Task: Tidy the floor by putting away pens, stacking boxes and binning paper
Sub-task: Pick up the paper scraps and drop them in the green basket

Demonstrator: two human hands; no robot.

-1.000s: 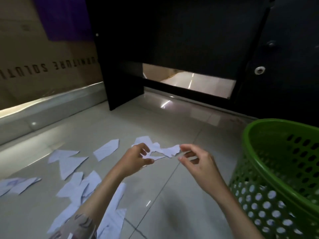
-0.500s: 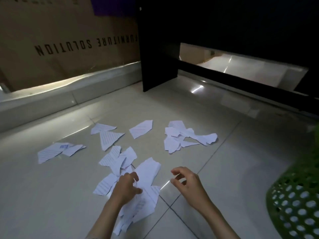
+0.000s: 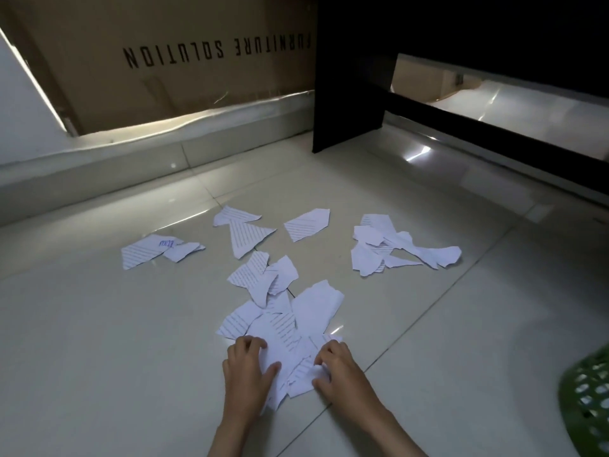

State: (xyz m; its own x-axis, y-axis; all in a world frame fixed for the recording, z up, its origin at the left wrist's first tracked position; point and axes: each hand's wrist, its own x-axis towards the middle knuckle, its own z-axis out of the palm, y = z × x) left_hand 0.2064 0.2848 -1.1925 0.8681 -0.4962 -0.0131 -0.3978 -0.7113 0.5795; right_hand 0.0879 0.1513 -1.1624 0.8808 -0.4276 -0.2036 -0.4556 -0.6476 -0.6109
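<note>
Tiled floor (image 3: 99, 324), torn paper scraps (image 3: 283, 328) scattered. Left hand (image 3: 247, 374) and right hand (image 3: 339, 371) grip nearest scraps, fingers curled. Step: gathering. Next: lift bundle, drop in green basket (image 3: 586, 407) right of right hand.

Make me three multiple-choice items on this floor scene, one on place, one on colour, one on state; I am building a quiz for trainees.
1. Where is the basket?
A. lower right edge
B. upper left
C. centre

2. What colour is the basket?
A. red
B. green
C. blue

3. What are both hands doing?
A. hanging idle
B. holding a pen
C. gathering the nearest paper pile

Answers: 1 A, it is cut off by the right edge; 2 B, its perforated wall is green; 3 C, the left hand and right hand curl round the pile's edges.
</note>
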